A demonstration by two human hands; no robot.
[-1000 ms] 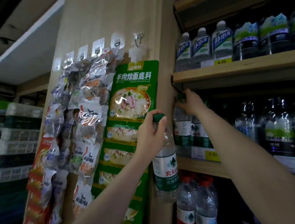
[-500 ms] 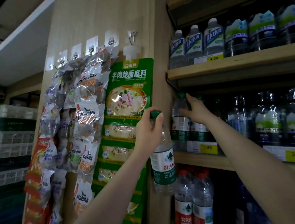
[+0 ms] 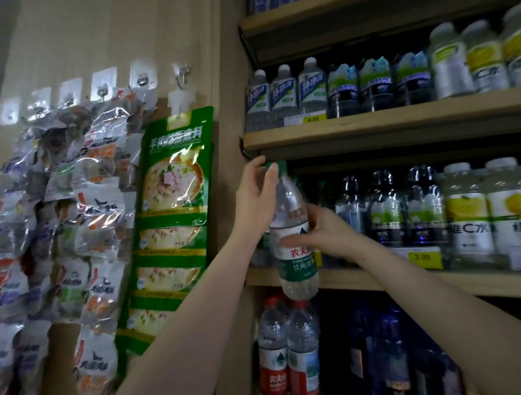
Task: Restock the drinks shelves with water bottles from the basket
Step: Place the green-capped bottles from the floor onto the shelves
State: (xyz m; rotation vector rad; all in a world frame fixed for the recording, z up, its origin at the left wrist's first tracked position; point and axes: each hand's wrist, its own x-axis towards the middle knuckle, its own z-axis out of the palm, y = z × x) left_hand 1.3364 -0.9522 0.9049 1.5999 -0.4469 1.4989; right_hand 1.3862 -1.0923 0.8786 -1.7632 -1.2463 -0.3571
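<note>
We hold water bottle: left hand clasps cap, right hand wraps label. Placing step; next, slide onto middle shelf left end.

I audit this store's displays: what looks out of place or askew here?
Nothing is spilled or damaged. The only thing off its spot is the green-cap bottle, tilted in front of the middle shelf, gripped by the left hand at the neck and the right hand at the label. Shelved bottles stand upright.

the water bottle is clear, glossy plastic with a smooth paper-like label. the shelves look like matt pale wood. hanging snack packets are shiny, crinkled film.
</note>
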